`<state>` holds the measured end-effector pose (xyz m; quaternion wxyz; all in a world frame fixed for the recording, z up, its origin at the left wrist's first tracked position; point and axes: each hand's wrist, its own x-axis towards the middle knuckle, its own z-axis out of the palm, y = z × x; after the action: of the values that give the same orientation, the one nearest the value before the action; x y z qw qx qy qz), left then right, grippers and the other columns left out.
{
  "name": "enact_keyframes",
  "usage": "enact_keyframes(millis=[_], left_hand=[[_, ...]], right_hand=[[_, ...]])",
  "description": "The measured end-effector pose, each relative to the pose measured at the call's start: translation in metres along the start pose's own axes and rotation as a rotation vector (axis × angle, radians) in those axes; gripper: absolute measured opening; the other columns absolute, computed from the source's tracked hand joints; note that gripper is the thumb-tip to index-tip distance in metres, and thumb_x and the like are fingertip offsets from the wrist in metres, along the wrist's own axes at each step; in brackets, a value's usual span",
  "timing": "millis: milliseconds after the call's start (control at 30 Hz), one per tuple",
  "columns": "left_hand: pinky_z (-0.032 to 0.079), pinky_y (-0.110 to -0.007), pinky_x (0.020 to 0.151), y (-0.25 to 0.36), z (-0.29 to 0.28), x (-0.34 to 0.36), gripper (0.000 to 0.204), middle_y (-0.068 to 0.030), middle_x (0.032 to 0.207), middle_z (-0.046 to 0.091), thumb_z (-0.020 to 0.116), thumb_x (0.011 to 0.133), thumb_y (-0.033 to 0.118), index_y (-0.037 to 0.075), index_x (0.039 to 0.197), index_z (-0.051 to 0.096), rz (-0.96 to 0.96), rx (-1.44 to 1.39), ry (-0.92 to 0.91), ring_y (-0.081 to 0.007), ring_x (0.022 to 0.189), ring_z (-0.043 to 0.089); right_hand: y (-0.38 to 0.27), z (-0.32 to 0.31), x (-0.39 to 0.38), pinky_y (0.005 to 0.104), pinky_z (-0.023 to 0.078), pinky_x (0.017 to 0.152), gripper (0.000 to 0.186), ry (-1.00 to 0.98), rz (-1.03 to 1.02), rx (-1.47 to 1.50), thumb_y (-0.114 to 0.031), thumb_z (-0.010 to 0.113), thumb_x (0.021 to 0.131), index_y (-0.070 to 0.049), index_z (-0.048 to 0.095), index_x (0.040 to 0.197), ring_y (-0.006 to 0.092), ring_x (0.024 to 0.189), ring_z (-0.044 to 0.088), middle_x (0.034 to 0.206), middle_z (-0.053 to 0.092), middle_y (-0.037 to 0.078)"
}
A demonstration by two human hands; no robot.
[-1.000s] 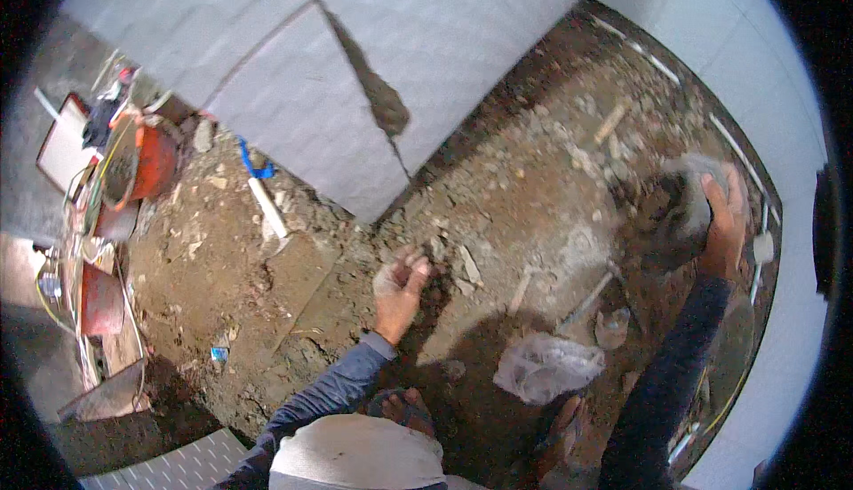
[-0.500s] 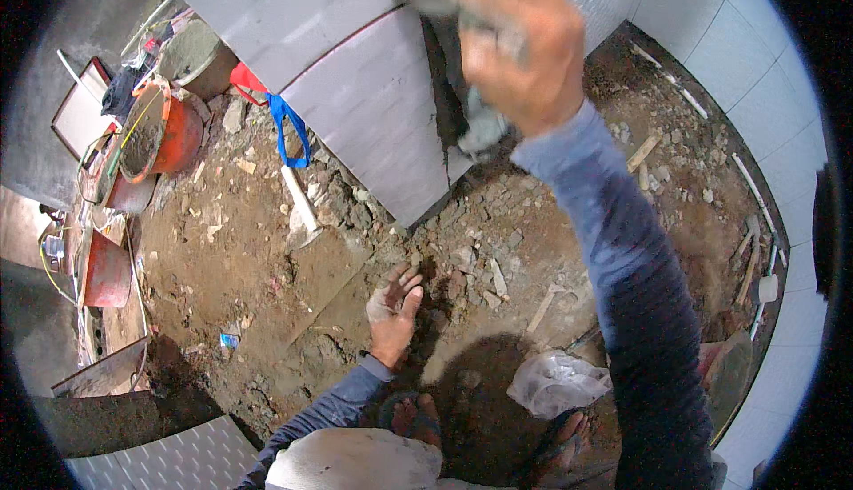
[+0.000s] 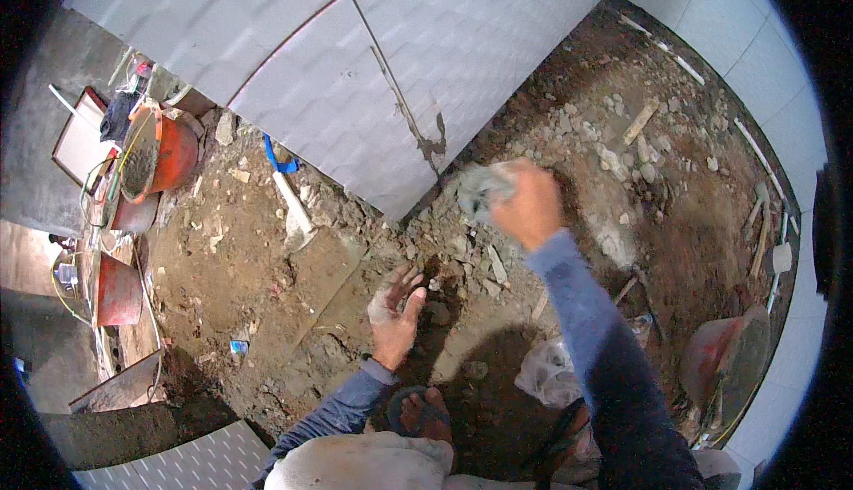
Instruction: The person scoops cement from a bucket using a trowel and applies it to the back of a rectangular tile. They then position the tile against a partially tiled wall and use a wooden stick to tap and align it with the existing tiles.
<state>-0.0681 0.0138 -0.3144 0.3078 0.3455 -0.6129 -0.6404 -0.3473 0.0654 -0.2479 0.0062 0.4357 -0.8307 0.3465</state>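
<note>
My right hand (image 3: 528, 206) is closed round a crumpled grey rag (image 3: 484, 191), slightly blurred, low beside the bottom corner of the white tiled wall (image 3: 338, 126). A dark smear of wet grout (image 3: 433, 139) runs along the tile joint and pools near that corner. My left hand (image 3: 395, 319) hovers over the soil with its fingers spread, holding nothing. Rubble (image 3: 462, 250) lies between the two hands. Nearest the left hand on its far side is a hammer-like tool with a pale handle (image 3: 291, 201).
Orange buckets of mortar (image 3: 173, 152) and a red bucket (image 3: 118, 290) stand at the left. A clear plastic bag (image 3: 549, 373) lies by my feet. Another mortar bucket (image 3: 724, 357) is at the right, near the tiled side wall (image 3: 800, 312). Wood scraps (image 3: 640, 123) dot the dirt.
My right hand has come down from the wall's face to beside its bottom corner, rag still in it. The smeared joint it covered now shows. My left hand has hardly moved.
</note>
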Motion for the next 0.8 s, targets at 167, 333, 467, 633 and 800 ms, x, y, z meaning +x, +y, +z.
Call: enact_keyframes(millis=[167,333,467,633,800], left_hand=[[0.050,-0.035,0.100,-0.012,-0.028,-0.009,0.050,-0.0191,0.130,0.061,0.066,0.095,0.008,-0.008,0.138,0.046,-0.022,-0.004,0.065,-0.0256,0.120,0.061],[0.050,-0.039,0.097,-0.030,-0.018,-0.027,0.044,-0.0174,0.126,0.064,0.070,0.092,0.015,-0.002,0.131,0.056,0.101,0.374,-0.008,-0.0299,0.115,0.063],[0.045,-0.043,0.100,-0.042,-0.043,-0.044,0.042,-0.0181,0.123,0.063,0.072,0.089,0.019,0.002,0.126,0.061,0.272,0.653,0.107,-0.0365,0.116,0.059],[0.031,-0.050,0.111,-0.043,-0.058,-0.019,0.043,-0.0195,0.130,0.057,0.069,0.089,0.023,0.005,0.128,0.060,0.529,0.925,0.342,-0.0392,0.127,0.048],[0.022,-0.051,0.116,-0.039,-0.124,0.005,0.049,-0.0190,0.140,0.050,0.058,0.098,0.031,0.004,0.138,0.052,0.433,1.197,0.455,-0.0384,0.135,0.041]], right_hand=[[0.016,-0.078,-0.007,0.0312,0.052,0.074,0.052,0.374,0.297,0.907,-0.023,0.075,0.088,0.004,0.055,0.127,0.0163,0.084,0.063,0.094,0.069,0.008],[0.093,0.001,-0.032,0.0346,0.052,0.069,0.029,-0.068,0.416,0.744,-0.020,0.070,0.090,-0.001,0.066,0.111,0.0217,0.080,0.068,0.085,0.072,0.008],[0.047,0.019,0.008,0.0419,0.055,0.079,0.043,0.328,0.139,0.082,-0.019,0.073,0.082,-0.011,0.064,0.123,0.0364,0.085,0.069,0.091,0.071,0.017],[0.128,0.051,0.042,0.0458,0.055,0.082,0.045,0.164,0.161,-0.448,-0.020,0.072,0.079,-0.014,0.061,0.122,0.0444,0.094,0.066,0.103,0.068,0.024],[-0.009,-0.029,0.078,0.0440,0.052,0.080,0.023,0.477,-0.018,0.233,-0.014,0.067,0.079,0.000,0.064,0.098,0.0407,0.093,0.067,0.099,0.069,0.023]])
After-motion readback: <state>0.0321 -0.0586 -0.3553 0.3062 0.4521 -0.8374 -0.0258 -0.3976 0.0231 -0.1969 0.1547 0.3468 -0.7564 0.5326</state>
